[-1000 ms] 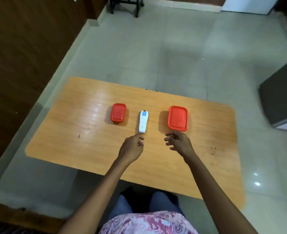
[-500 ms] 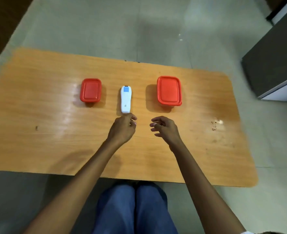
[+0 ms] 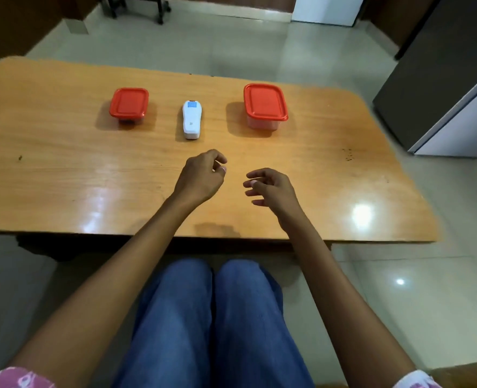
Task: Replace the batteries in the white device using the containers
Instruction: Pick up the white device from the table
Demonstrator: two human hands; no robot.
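The white device (image 3: 191,119) lies flat on the wooden table (image 3: 63,169), a small blue patch at its far end. A small container with a red lid (image 3: 129,105) stands to its left, a larger red-lidded container (image 3: 265,105) to its right; both lids are on. My left hand (image 3: 200,177) hovers just short of the device, fingers loosely curled, holding nothing. My right hand (image 3: 272,189) is beside it, fingers spread and bent, empty. Neither hand touches the device.
A dark cabinet with a white side (image 3: 453,88) stands close to the table's right end. Black chair legs (image 3: 136,7) are on the tiled floor beyond the table. My knees in blue trousers (image 3: 212,317) are below the near edge.
The view has shifted and tilted. Both hands have drawn back from the device toward the near edge; the left fingertips no longer reach it. The device and containers have stayed in place.
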